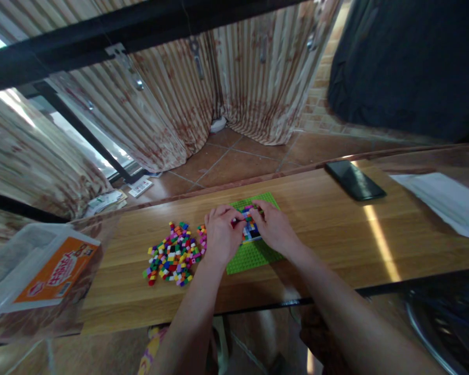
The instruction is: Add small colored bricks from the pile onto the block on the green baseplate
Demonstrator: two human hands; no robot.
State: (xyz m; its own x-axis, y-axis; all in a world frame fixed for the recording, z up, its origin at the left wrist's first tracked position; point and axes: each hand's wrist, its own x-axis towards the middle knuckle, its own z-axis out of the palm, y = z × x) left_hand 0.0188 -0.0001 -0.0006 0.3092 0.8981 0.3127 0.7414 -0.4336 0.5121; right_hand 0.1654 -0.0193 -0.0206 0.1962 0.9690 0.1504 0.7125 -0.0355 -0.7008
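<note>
A green studded baseplate [254, 258] lies on the wooden table, with a patch of colourful small toy bricks [251, 229] set on its middle. My left hand [222, 234] is over the plate's left side, its thumb and forefinger pinched together beside the patch. A tiny dark and red bit shows at those fingertips, too small to name. From the right, my right hand [272, 225] curls its thumb and fingers around the upper right of the patch, touching the bricks there. Left of my left hand spreads a pile of loose toy bricks [174, 252] in many colours.
A clear plastic tub [35, 268] with an orange label stands at the table's left end. A black phone [355, 179] and white paper [445, 203] lie to the right. Beyond the table [308, 224] are a tiled floor and striped curtains [168, 109].
</note>
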